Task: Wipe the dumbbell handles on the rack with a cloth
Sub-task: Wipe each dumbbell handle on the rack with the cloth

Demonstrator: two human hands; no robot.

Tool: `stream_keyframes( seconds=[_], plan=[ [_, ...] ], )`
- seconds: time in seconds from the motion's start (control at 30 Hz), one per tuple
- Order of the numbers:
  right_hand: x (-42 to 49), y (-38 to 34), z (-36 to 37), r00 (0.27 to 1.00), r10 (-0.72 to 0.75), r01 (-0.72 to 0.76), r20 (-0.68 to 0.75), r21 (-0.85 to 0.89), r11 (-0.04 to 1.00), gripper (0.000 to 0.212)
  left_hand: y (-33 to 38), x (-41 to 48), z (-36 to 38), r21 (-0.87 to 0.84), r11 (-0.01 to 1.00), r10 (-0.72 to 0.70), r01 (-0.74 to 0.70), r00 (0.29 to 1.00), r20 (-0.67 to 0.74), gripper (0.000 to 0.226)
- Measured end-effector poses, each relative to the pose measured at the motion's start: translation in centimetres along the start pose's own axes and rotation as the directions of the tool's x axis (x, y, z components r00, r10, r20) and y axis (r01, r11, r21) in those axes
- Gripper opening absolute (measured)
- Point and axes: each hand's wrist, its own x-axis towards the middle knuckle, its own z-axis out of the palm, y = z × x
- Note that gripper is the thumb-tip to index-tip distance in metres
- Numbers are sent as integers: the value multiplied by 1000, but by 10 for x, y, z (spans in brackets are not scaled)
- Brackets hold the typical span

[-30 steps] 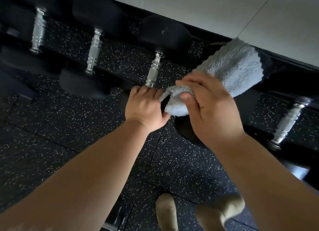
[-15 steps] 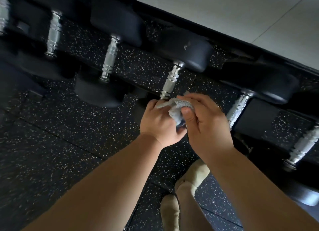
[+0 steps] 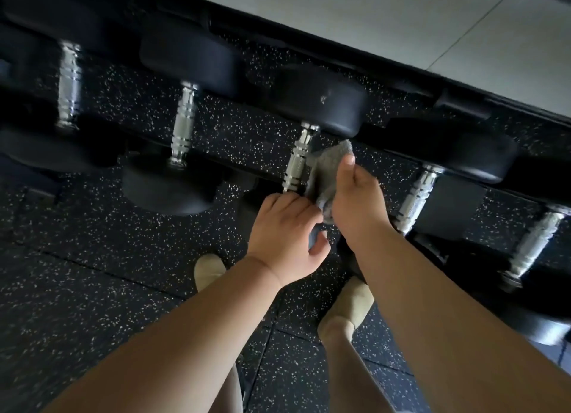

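Several black dumbbells with ribbed chrome handles lie in a row on a low black rack (image 3: 457, 105). My right hand (image 3: 355, 196) pinches a grey cloth (image 3: 327, 168) and holds it against the right side of the middle chrome handle (image 3: 298, 159). My left hand (image 3: 287, 230) is just below that handle, fingers curled on the lower end of the cloth, thumb spread out. More handles lie to the left (image 3: 183, 125) and to the right (image 3: 417, 196).
Black speckled rubber flooring (image 3: 92, 289) spreads under and in front of the rack. A pale wall (image 3: 401, 20) runs behind it. My two feet in beige socks (image 3: 210, 270) stand close to the rack. Round dumbbell heads (image 3: 321, 99) jut out on both sides of each handle.
The cloth, first spread wide in my right hand, was bunched between both hands. Now my right hand has carried it up along the middle handle. The view has shifted right.
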Motion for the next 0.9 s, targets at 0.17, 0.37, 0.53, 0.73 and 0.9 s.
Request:
stream_keyframes(
  seconds=[0.17,0.37,0.53,0.73,0.9],
  plan=[
    [29,-13,39,977,176,-182,119,40,982,54,-51,-5,-31,82,997,-14,10,999,48,21],
    [50,-12,57,989,95,-90,110,-45,995,57,-116,6,-69,265,958,65,-110,983,173,32],
    [1,-11,49,981,22,50,193,-360,932,35,-151,21,-91,402,902,36,-154,957,287,47],
    [-12,-14,72,952,-7,101,305,-292,951,63,-162,27,-83,483,857,3,-181,938,347,52],
    [5,-18,77,998,48,-48,33,-11,999,63,-162,27,-81,476,866,-5,-155,949,317,51]
  ],
)
